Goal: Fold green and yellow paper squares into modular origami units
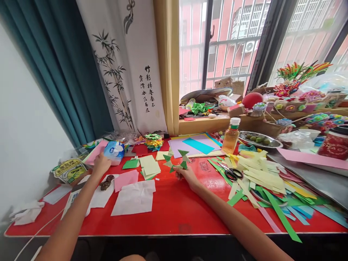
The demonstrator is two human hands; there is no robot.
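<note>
My right hand (185, 174) holds a folded-paper ring (168, 158) of dark green and cream pointed pieces above the red table, pinching it at its lower edge. At the left, my left hand (102, 164) reaches to a blue and white tissue pack (115, 149) and the edge of a pink paper sheet (95, 152). Its fingertips are mostly hidden, and I cannot tell whether they grip anything. Between my hands lie cream paper squares (150, 166), green paper (130, 164), a pink sheet (127, 180) and a white tissue (134, 198).
Black-handled scissors (233, 174) lie beside a heap of paper strips (261, 170) on the right. Behind them stand a bottle of amber liquid (231, 136) and a metal plate (268, 144) of green fruit. A stack of folded green and yellow paper (153, 141) sits at the back.
</note>
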